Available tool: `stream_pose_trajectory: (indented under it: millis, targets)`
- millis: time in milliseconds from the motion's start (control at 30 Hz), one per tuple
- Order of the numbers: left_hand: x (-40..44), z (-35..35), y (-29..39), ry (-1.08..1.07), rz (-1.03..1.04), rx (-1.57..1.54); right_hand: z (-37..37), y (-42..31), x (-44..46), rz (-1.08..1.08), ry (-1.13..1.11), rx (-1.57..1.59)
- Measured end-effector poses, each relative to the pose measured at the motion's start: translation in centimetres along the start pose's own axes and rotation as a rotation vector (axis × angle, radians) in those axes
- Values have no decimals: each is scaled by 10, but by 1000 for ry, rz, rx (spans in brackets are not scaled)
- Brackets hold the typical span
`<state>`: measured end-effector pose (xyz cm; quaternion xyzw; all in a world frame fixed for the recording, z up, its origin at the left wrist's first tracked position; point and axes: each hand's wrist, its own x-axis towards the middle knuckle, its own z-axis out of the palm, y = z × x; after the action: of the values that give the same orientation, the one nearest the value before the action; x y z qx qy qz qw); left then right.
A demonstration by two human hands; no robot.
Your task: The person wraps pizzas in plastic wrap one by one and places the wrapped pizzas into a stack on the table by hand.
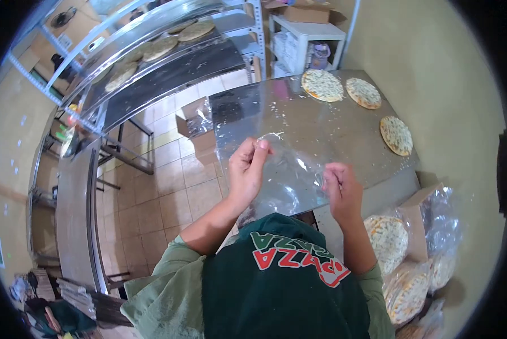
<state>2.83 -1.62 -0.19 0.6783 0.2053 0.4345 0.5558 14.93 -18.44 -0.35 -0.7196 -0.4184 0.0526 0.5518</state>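
Between my hands a clear plastic bag [290, 169] is stretched over the steel table [247, 113]. My left hand [250, 169] pinches one edge of it, thumb against fingers. The other side of the bag is pinched in my right hand [342, 189]. Nothing can be made out inside the bag. Beyond my hands, at the table's far right, lie a large cheese-topped pizza [322, 85], a smaller pizza [363, 93] and another pizza [396, 135]. Shreds of cheese are scattered on the steel.
Bagged pizzas [407, 296] and a cardboard box [416, 226] stand at the lower right. An open box [199, 127] holding plastic is left of the table. More pizzas [160, 48] lie on a rear table. A white shelf [310, 31] stands behind.
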Motion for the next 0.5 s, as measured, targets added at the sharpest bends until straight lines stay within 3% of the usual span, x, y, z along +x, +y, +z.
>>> stream_pose_trajectory:
  millis: [100, 200, 333, 400, 500]
  targets:
    - [2, -1, 11, 139, -64, -79, -4, 8, -4, 105, -52, 72]
    - [2, -1, 12, 109, -118, -56, -9, 19, -12, 237, -142, 323]
    - [1, -3, 7, 143, 149, 364, -20, 40, 0, 288, -411, 569]
    - [3, -9, 14, 121, 284, 506, -27, 50, 12, -46, -340, 159]
    - [-5, -5, 15, -214, 495, 655, -18, 19, 28, -326, -243, -2]
